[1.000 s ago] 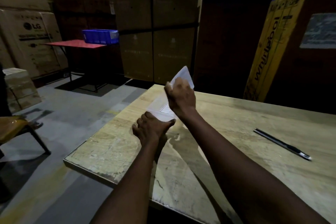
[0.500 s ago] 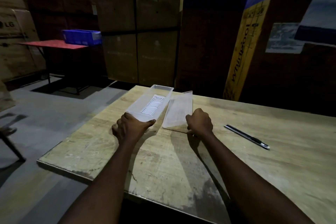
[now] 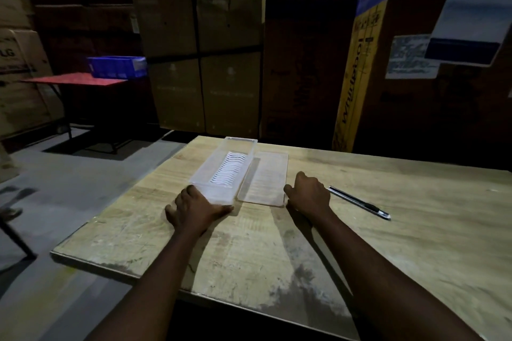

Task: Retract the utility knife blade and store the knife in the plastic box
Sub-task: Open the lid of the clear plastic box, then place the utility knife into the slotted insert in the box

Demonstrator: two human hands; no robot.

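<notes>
A long, see-through plastic box (image 3: 225,167) is sitting open on the pale wooden table (image 3: 415,243). Its flat clear lid (image 3: 266,178) is lying just beside it on the right. The left hand (image 3: 195,207) is holding the near end of the box. The right hand (image 3: 309,194) is resting curled at the lid's near corner, holding nothing. The thin black and silver utility knife (image 3: 358,202) is lying on the table, just right of the right hand.
</notes>
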